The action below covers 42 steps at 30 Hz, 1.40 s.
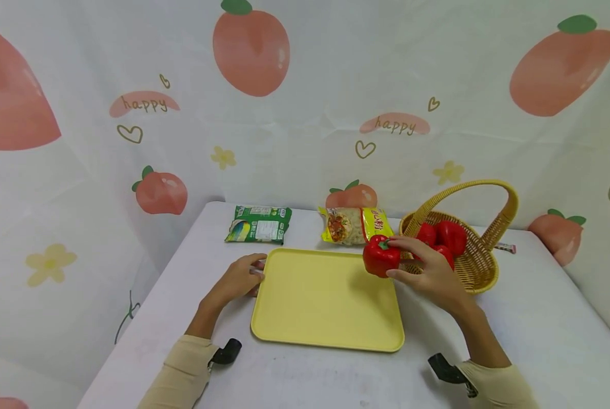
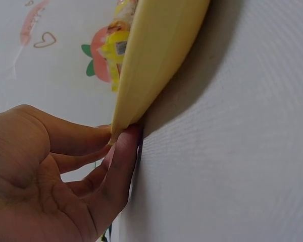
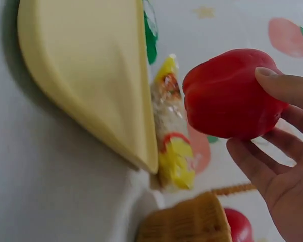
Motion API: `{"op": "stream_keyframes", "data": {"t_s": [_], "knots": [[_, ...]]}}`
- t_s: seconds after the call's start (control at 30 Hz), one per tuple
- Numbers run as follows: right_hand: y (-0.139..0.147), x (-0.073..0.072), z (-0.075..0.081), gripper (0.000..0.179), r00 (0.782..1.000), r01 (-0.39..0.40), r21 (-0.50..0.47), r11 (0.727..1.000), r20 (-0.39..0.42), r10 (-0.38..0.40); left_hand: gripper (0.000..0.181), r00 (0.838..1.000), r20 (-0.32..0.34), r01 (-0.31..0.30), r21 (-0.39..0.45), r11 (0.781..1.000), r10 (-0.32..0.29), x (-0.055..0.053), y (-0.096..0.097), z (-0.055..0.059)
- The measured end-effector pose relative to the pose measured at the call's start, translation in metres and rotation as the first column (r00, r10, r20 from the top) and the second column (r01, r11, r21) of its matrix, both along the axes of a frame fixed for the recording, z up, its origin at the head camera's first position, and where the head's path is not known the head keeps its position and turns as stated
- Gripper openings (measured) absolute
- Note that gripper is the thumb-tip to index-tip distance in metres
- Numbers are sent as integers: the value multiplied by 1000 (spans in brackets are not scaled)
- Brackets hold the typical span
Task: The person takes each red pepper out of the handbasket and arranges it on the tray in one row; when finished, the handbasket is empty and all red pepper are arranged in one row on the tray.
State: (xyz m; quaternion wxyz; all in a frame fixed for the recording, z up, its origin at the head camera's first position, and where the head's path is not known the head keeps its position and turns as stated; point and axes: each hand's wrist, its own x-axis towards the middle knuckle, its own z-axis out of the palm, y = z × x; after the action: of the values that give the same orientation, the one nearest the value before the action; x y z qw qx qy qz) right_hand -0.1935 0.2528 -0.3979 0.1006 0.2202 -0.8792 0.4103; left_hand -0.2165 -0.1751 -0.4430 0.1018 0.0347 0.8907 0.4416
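Observation:
My right hand (image 1: 430, 275) holds a red bell pepper (image 1: 378, 257) by its sides, thumb and fingers spread round it, above the far right corner of a yellow tray (image 1: 325, 301). The same pepper (image 3: 232, 93) fills the upper right of the right wrist view, apart from the tray. At the tray's far left corner, my left hand (image 1: 239, 277) pinches the rim between thumb and fingers, as the left wrist view shows. Behind my right hand stands a wicker basket (image 1: 481, 272) with several red bell peppers (image 1: 451, 237) in it.
A green packet (image 1: 260, 224) lies behind the tray on the left. A yellow and clear packet (image 1: 355, 225) lies behind it near the middle. The basket's tall handle (image 1: 504, 218) arches up at the right. A patterned cloth (image 1: 305, 113) hangs behind the white table (image 1: 294, 378).

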Motion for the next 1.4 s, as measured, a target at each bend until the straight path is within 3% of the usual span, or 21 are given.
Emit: {"op": "stream_keyframes", "data": {"t_s": [0.37,0.53,1.03,1.4], "knots": [[-46,-16,-10,57,982,-139,-130,982,113,154,57,1000,-7,-3,5,1000,3,-2,-1,-4],[-66,-21,-15,55,972,-186,-153,971,116,204,57,1000,-10,-1,13,1000,2,-1,-1,-4],[-126,-30,-22,55,943,-250,-153,956,187,277,57,999,26,-21,43,999,20,0,-1,-4],[-160,-36,-26,55,923,-306,-150,940,196,332,58,1000,13,-23,21,1000,23,-1,0,-3]]}}
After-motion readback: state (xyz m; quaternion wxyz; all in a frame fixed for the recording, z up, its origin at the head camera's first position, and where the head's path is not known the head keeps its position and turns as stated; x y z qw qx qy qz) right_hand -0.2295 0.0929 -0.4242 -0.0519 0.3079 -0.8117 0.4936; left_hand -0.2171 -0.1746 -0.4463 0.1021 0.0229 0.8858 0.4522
